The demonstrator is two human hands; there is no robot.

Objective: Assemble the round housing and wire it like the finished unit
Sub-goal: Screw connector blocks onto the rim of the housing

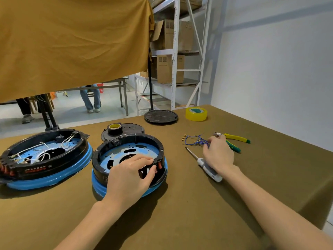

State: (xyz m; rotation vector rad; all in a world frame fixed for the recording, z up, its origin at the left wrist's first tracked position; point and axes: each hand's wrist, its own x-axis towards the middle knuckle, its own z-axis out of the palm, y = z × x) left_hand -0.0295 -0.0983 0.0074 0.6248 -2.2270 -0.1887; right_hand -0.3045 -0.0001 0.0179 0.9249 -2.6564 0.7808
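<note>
A round black housing [115, 148] on a blue rim stands in the middle of the table, its blue inner plate bare of wires. My left hand [129, 174] grips its near right wall beside the red switches [160, 166]. The finished unit [41, 156], wired with white leads, lies to the left. My right hand [219, 155] reaches into a bundle of blue wires [193, 140] with brass terminals, fingers curled on them.
A white-handled screwdriver [203, 162] lies under my right wrist. Yellow-green pliers [236, 139] sit beyond the wires. A black lid [131, 129] carrying a tape roll [115, 129], another black disc [161, 116] and yellow tape [196, 114] stand further back.
</note>
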